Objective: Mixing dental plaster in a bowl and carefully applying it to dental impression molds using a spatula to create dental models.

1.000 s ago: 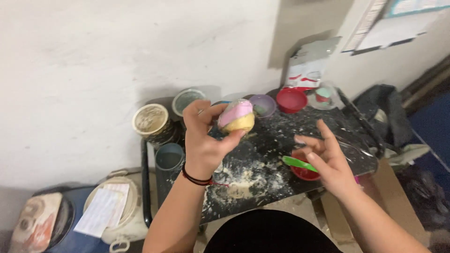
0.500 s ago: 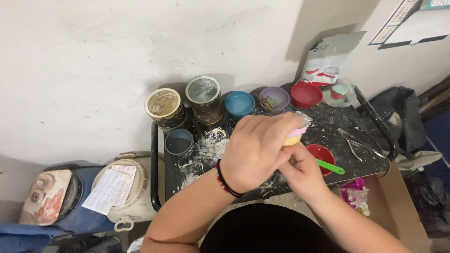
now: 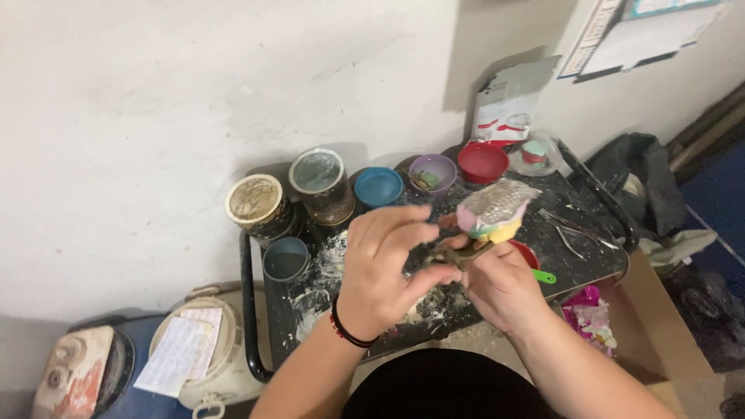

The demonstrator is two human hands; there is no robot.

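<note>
Up above the dark, paint-spattered bench [image 3: 590, 256], both hands meet around a small pink-and-yellow figure [image 3: 492, 211]. The right hand [image 3: 500, 285] grips it from below by its lower end, while the left hand [image 3: 382, 273] is curled with fingertips pinched at that same spot. Just beside the right hand sit a red dish [image 3: 528, 254] and a green stick [image 3: 545, 276]. Tins [image 3: 254, 200] and small bowls [image 3: 378, 186] line the bench along the wall.

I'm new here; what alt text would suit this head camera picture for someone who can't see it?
Two bare hands, left and right, hold a small pink and yellow ornament over a paint-smeared dark table. Jars and coloured bowls line the white wall behind.
</note>
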